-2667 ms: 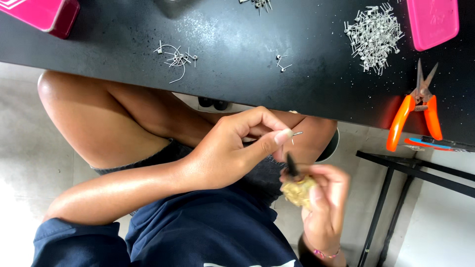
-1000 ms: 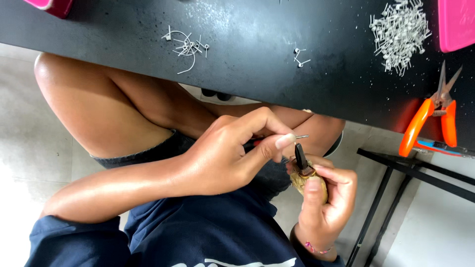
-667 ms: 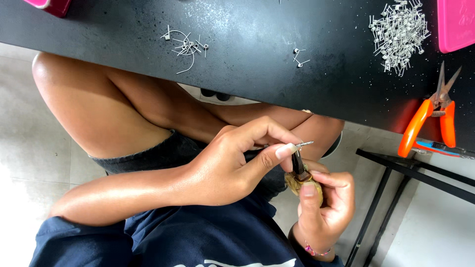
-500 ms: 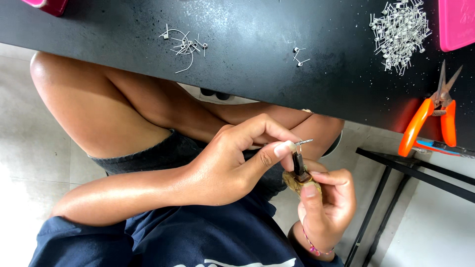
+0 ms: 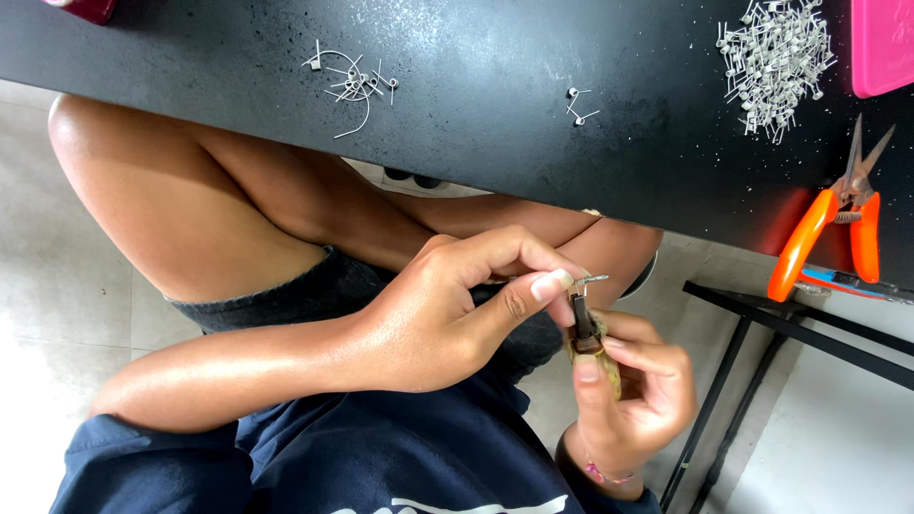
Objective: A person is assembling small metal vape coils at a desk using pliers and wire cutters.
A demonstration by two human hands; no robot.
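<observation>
left hand [image 5: 447, 319] pinches a thin wire piece [image 5: 590, 280] at the tool tip | right hand [image 5: 633, 405] grips a small dark-tipped tool [image 5: 583, 324], below the worktop [image 5: 476, 114] edge | advice: brace both hands together; feed wire straight; keep pinch light

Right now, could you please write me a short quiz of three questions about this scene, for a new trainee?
1. True or false: the orange cutters lie on the black table.
2. What does the left hand pinch?
A. a small wire piece
B. a pink box
3. The right hand holds a dark ____.

Key: 1 true; 2 A; 3 tool.
</observation>
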